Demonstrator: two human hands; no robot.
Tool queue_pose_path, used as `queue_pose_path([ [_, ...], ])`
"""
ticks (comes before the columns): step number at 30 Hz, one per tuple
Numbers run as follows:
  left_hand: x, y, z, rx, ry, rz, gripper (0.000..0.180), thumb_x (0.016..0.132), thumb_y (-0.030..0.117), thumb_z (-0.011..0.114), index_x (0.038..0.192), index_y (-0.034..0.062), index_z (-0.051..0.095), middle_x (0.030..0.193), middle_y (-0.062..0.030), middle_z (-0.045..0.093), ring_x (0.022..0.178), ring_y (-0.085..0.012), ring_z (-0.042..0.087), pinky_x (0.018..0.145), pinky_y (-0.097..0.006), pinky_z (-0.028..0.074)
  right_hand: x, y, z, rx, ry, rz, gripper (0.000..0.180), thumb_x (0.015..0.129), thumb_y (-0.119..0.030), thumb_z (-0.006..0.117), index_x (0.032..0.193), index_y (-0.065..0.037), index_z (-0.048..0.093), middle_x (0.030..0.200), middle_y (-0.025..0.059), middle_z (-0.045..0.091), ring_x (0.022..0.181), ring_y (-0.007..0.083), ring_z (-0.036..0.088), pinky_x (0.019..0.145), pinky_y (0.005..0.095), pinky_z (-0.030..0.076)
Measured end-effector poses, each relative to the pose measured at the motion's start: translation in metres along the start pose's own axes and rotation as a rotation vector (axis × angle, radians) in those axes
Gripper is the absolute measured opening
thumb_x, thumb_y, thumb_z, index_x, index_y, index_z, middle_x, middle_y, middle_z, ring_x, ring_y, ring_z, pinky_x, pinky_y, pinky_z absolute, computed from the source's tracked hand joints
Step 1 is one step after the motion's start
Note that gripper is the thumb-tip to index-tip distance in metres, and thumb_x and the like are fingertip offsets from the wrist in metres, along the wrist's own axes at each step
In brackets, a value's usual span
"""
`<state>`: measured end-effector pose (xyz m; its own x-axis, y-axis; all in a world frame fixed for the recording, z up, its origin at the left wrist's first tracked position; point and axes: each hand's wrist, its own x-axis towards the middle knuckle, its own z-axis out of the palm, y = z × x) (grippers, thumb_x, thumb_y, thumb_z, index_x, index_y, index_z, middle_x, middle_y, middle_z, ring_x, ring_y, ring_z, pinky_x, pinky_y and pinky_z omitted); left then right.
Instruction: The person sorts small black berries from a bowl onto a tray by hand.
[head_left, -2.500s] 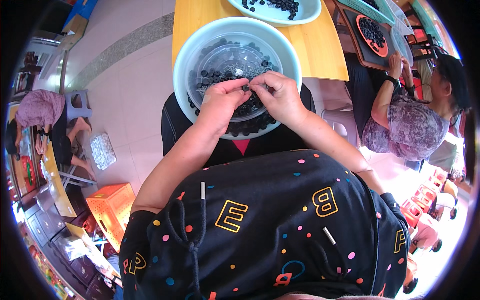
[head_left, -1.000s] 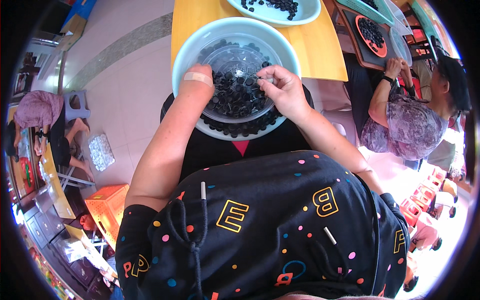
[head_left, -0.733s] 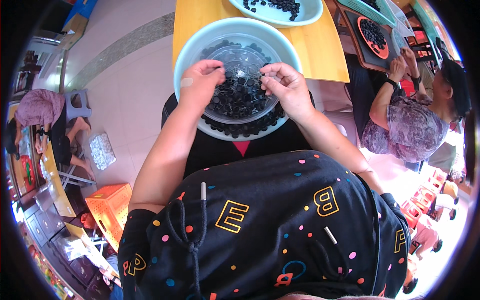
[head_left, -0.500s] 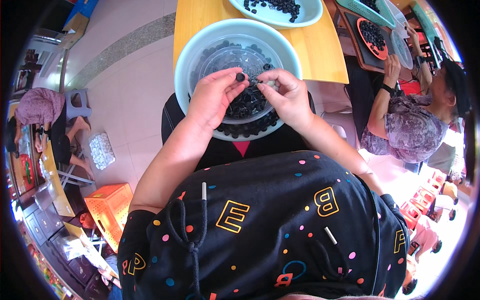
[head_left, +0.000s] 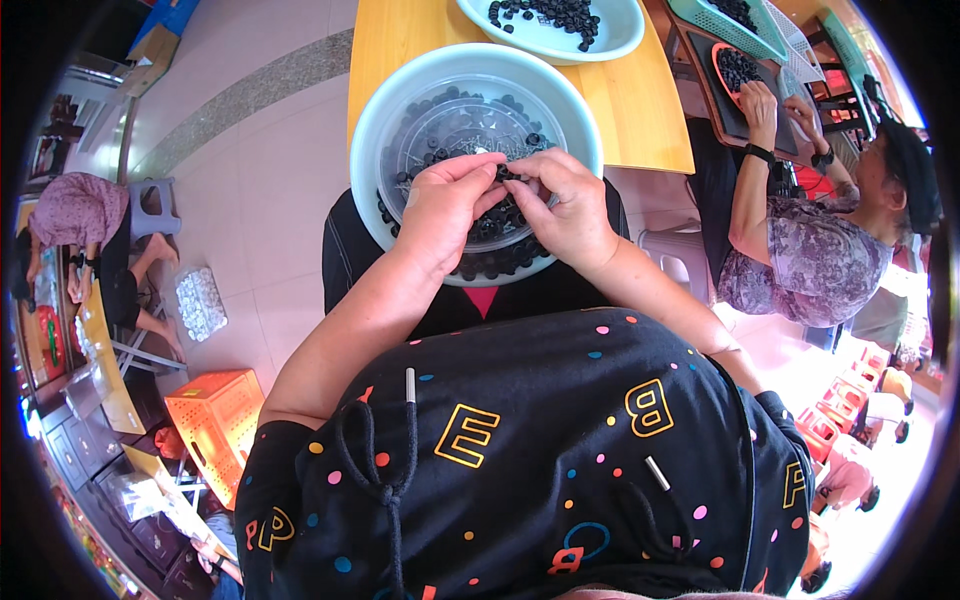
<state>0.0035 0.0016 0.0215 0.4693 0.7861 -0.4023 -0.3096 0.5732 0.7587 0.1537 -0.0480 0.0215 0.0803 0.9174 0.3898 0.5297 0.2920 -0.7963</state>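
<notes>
A pale blue basin (head_left: 380, 110) rests on my lap against the yellow table edge, holding several small black round parts (head_left: 500, 255) and a clear inner dish (head_left: 440, 135). My left hand (head_left: 445, 205) and my right hand (head_left: 565, 205) meet over the basin's middle, fingertips pinched together on one small black part (head_left: 503, 175). Which hand bears the part I cannot tell apart; both touch it.
A yellow table (head_left: 640, 110) carries a second pale basin (head_left: 600, 35) with black parts. At the right a person in a patterned top (head_left: 800, 260) works at a dark tray. An orange crate (head_left: 215, 420) and a seated person (head_left: 75, 215) are at the left.
My left hand reached into the far left of the basin, then came back to the middle. Both hands are now joined again on a small black part.
</notes>
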Motion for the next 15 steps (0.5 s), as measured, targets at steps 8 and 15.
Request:
queue_pose_path([
  [8,0.001,-0.0049,-0.0047,-0.165,-0.075,-0.032,0.023,0.091,0.008,0.056,0.109,-0.0057,0.06,0.104,-0.013,0.061,0.097,-0.0179,0.059,0.09,-0.03,0.049,-0.0011,0.0022,0.0016,-0.034,0.023,-0.005,0.017,0.072,0.001,0.072,0.086,0.0,0.061,0.073,0.0069,0.057,0.054,0.0132,0.054,0.051,0.0254,0.044],
  [15,0.0005,-0.0059,-0.0062,-0.252,-0.095,-0.059,0.023,0.091,0.01,0.057,0.109,-0.0042,0.06,0.102,-0.0103,0.062,0.097,-0.0165,0.058,0.089,-0.029,0.048,0.0,-0.0022,-0.0008,0.016,0.056,-0.016,0.017,0.07,0.001,0.074,0.082,-0.001,0.062,0.07,0.006,0.056,0.052,0.011,0.05,0.049,0.0241,0.041],
])
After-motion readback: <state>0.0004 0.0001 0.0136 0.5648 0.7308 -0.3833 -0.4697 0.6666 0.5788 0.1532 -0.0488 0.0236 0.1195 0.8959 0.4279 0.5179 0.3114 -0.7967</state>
